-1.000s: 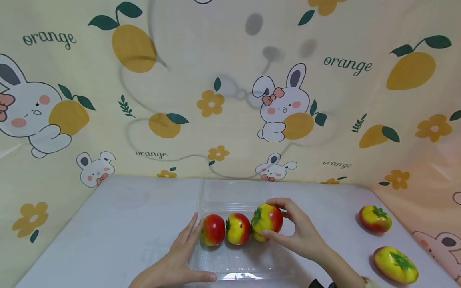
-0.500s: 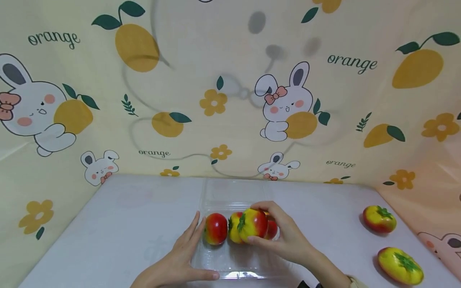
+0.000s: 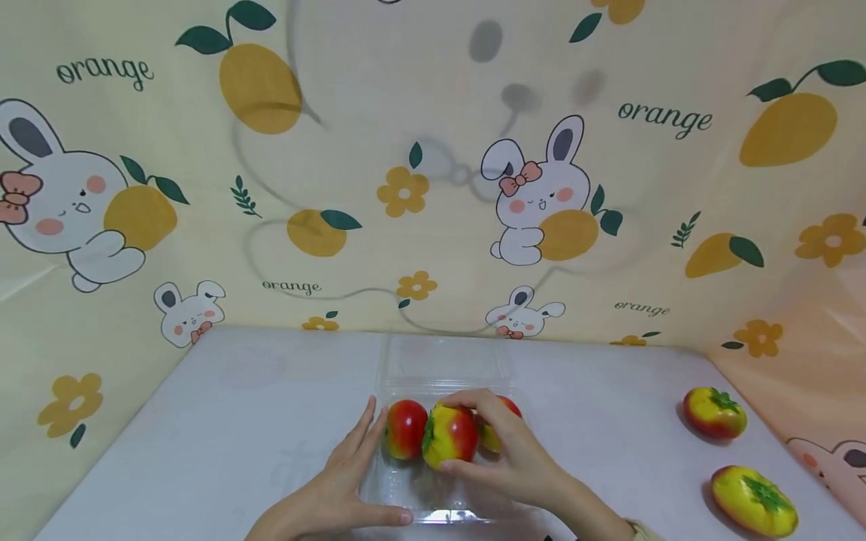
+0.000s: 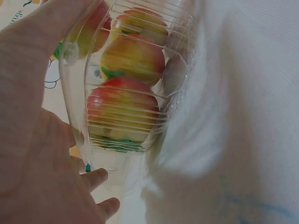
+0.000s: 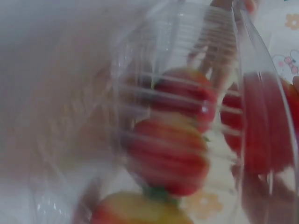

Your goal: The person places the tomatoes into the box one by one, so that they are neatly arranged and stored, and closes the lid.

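A clear plastic box (image 3: 433, 496) stands on the table with its lid folded back behind it. Inside sit three persimmons in a row, red and yellow: the left one (image 3: 406, 430), the right one (image 3: 492, 439), and a middle one (image 4: 133, 58) hidden in the head view. My right hand (image 3: 504, 451) pinches another persimmon (image 3: 452, 436) between thumb and fingers, over the middle of the row. This persimmon's green leafy cap faces left. My left hand (image 3: 338, 477) rests along the box's left side, fingers straight and spread, thumb by the front edge.
Two more persimmons lie at the table's right side, one farther back (image 3: 714, 413) and one nearer (image 3: 754, 501). The see-through lid (image 3: 446, 362) lies toward the back edge. A patterned cloth (image 3: 406, 248) with rabbits and oranges rises behind the white table (image 3: 257, 406).
My right hand has carried its persimmon leftward, from over the right one to over the middle one, and slightly lower. My left hand has kept its place on the box.
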Demonstrator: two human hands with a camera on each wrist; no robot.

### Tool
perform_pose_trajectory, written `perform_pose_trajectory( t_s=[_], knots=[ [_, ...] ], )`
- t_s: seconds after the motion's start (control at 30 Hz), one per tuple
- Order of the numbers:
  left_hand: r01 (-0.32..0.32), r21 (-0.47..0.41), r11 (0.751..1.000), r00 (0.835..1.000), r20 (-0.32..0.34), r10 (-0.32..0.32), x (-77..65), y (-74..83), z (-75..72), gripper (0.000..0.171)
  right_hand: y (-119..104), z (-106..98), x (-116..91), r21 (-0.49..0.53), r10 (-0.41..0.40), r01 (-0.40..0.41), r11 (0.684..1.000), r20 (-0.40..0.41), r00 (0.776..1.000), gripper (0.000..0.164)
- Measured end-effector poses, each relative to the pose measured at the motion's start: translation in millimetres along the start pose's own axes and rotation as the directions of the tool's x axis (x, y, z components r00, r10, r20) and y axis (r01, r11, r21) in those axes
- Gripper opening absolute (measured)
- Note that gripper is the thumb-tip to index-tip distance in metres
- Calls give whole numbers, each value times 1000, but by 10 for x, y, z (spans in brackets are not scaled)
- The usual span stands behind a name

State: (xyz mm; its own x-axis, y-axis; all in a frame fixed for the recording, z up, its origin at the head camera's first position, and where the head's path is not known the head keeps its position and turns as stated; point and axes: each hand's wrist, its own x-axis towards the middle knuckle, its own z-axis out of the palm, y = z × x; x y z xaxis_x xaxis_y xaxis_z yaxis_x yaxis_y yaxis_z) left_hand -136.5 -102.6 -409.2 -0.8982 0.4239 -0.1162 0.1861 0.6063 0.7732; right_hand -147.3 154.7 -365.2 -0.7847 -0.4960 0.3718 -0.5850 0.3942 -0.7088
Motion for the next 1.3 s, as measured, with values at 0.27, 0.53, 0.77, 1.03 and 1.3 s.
perform_pose_trajectory(
  t_s=[0.27,0.53,0.77,1.03,1.3],
  knots=[
    [-16,-9,1000,1000,4,16,-14,-12,-6,115,0,107,30,-24,-6,6,1000,30,1000,58],
    [9,-12,1000,1000,19,-8,23,14,-33,118,-19,196,65,-50,-17,23,998,117,993,56],
    [12,-16,1000,1000,18,-12,30,17,-33,119,-55,260,93,-20,76,-73,997,172,982,57],
    [-17,-32,999,1000,7,18,20,8,-39,118,-35,335,93,2,86,-88,996,217,972,58],
    [-44,-42,998,999,6,44,-13,-5,-30,117,-11,358,85,26,59,-67,997,234,971,58]
  ],
)
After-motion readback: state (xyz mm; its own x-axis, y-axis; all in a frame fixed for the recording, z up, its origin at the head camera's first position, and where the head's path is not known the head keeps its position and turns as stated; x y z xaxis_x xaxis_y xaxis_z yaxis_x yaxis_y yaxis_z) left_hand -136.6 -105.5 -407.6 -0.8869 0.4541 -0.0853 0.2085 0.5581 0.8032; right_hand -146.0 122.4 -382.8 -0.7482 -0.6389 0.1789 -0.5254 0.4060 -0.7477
